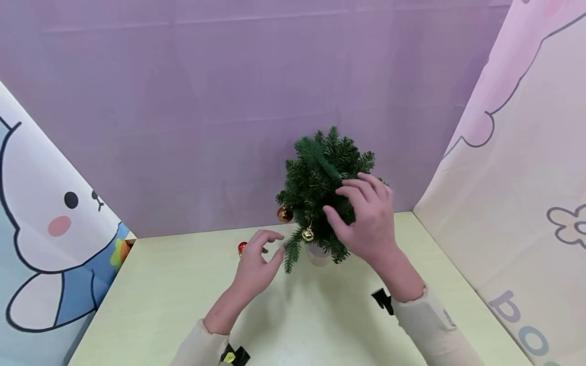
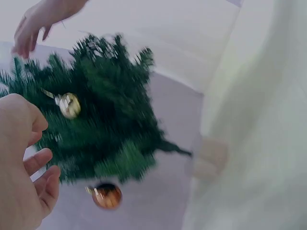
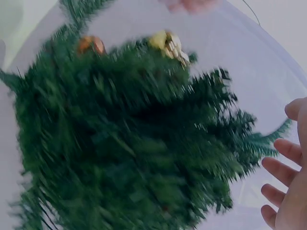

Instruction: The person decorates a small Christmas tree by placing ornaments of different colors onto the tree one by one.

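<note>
A small green artificial Christmas tree [image 1: 316, 178] stands on the table in a pale round base [image 1: 319, 255]. A copper-coloured ball ornament [image 1: 285, 214] and a gold ball ornament [image 1: 308, 234] hang from its left and front branches. My left hand [image 1: 257, 267] is beside the low left branch, fingers loosely bent and nothing seen between them. Over the tree's right side spreads my right hand [image 1: 370, 218], its fingers relaxed; in the right wrist view these fingers [image 3: 278, 170] hold nothing. Whether they touch the needles I cannot tell. Partly behind my left hand lies a red ball ornament [image 1: 242, 247].
The pale table [image 1: 174, 300] reaches back to a purple cloth backdrop [image 1: 183, 127]. A cloth with a cartoon bunny [image 1: 50, 203] hangs at the left, and a pink and cream cloth [image 1: 517, 178] hangs at the right. Each wrist carries a black mount [image 1: 382, 301].
</note>
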The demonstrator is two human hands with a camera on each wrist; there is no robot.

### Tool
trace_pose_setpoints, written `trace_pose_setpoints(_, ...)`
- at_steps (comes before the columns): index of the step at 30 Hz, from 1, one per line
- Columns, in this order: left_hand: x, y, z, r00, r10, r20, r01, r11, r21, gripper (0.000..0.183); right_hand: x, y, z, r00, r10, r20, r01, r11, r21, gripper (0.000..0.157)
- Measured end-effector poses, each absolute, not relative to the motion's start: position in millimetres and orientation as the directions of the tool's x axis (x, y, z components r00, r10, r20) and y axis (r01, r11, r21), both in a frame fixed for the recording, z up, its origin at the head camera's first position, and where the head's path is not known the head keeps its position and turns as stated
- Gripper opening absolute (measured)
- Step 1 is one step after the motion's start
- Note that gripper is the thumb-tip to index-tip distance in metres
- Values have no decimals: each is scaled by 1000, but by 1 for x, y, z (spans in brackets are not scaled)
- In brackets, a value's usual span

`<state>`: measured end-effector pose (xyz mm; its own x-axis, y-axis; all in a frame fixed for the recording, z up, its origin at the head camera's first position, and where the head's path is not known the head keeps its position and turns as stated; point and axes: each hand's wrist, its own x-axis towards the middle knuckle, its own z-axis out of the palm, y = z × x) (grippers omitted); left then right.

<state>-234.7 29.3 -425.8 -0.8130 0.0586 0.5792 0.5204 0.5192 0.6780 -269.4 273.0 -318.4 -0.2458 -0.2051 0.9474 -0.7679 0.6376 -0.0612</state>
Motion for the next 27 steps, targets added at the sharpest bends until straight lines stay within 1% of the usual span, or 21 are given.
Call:
trace_pose_setpoints(6,-227,-2,-458,-883,12,470,409,514,754,23,-278,284,-298,-245,-187,951,-749,660,-63,36)
trace_pose_setpoints(10,-224,-19,-478,-918,-22,395,324,533,782,20,-287,290,-288,-286,-191,939,-747,658,-94,41)
trace_pose_setpoints(16,-223,-42,-505,-946,-90,312,201,595,779,18,-301,301,-274,-454,-216,865,-756,607,-245,49)
trace_pose_setpoints(19,-223,-52,-516,-956,-111,271,153,598,786,17,-306,307,-265,-561,-241,792,-733,588,-341,55)
trace_pose_setpoints(23,-222,-64,-527,-965,-130,230,104,613,783,20,-317,315,-251,-706,-271,654,-664,576,-477,63)
trace_pose_setpoints(25,-223,-70,-531,-966,-143,215,82,620,780,20,-325,319,-245,-752,-291,591,-632,572,-523,66)
trace_pose_setpoints(27,-224,-76,-535,-968,-151,200,64,622,781,20,-334,322,-239,-775,-319,545,-617,569,-544,69)
